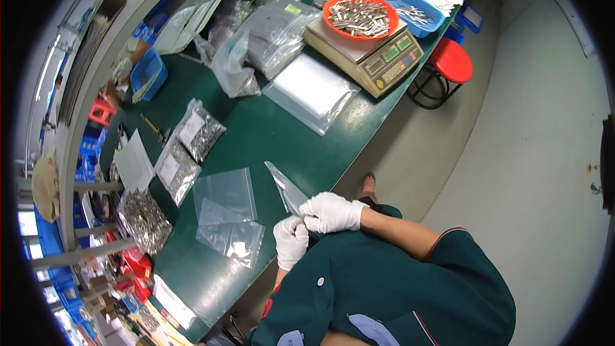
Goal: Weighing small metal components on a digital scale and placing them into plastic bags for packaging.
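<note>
A clear plastic bag (pixel 286 189) sticks out past the table's front edge, pinched between my two white-gloved hands. My left hand (pixel 291 240) is closed on its near end. Beside it, almost touching, my right hand (pixel 333 213) grips the same end from the other side. The fingertips partly hide each other, and the bag's lower part is out of sight behind the gloves. On the green table (pixel 288 147) just left of my hands lie flat, clear zip bags (pixel 224 202), overlapping one another.
Filled bags of small metal parts (pixel 179 170) lie farther left, with a larger one (pixel 144 218) beyond. At the far right stands a scale (pixel 375 57) bearing an orange basket of metal pieces (pixel 360 16). Plastic sleeves (pixel 311 90) lie before it. A red stool (pixel 451 61) stands beside the table.
</note>
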The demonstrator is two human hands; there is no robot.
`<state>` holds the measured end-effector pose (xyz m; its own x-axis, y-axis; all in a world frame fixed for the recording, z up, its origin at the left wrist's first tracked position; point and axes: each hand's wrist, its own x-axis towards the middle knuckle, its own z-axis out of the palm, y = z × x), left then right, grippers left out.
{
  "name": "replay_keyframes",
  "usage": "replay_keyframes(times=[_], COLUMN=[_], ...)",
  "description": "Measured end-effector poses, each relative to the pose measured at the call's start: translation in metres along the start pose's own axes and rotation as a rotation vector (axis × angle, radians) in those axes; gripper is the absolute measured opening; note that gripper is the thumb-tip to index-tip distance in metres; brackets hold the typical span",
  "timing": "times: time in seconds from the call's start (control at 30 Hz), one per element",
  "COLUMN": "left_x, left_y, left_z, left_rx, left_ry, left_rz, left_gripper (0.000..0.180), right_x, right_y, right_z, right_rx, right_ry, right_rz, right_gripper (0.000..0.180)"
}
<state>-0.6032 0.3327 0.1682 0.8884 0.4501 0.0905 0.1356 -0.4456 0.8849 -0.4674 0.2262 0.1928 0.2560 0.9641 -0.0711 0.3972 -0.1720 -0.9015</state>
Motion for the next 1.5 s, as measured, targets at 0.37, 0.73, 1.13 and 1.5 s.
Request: replay_keyframes(times=[0.37, 0.73, 1.13, 1.5], left_x=[0.003, 0.022, 0.060, 0.072], left_y=[0.015, 0.020, 0.091, 0.096], left_z=[-0.011, 0.003, -0.008, 0.066], left_rx=[-0.011, 0.523, 0.980, 0.711], left_ry=[-0.056, 0.104, 0.015, 0.281], left_rz=[0.064, -0.089, 0.152, 0.178], left_gripper=[0.009, 0.088, 0.021, 0.010], right_x=[-0.016, 0.008, -0.003, -0.046], right_y=[-0.010, -0.012, -0.019, 0.035], right_z=[0.010, -0.015, -0.052, -0.105], right_rx=[-0.047, -0.690, -0.781, -0.747], right_ry=[0.216, -0.062, -0.054, 0.235], right_rz=[0.034, -0.079, -0.208, -0.038], right_gripper=[0.022, 0.016, 0.013, 0.006])
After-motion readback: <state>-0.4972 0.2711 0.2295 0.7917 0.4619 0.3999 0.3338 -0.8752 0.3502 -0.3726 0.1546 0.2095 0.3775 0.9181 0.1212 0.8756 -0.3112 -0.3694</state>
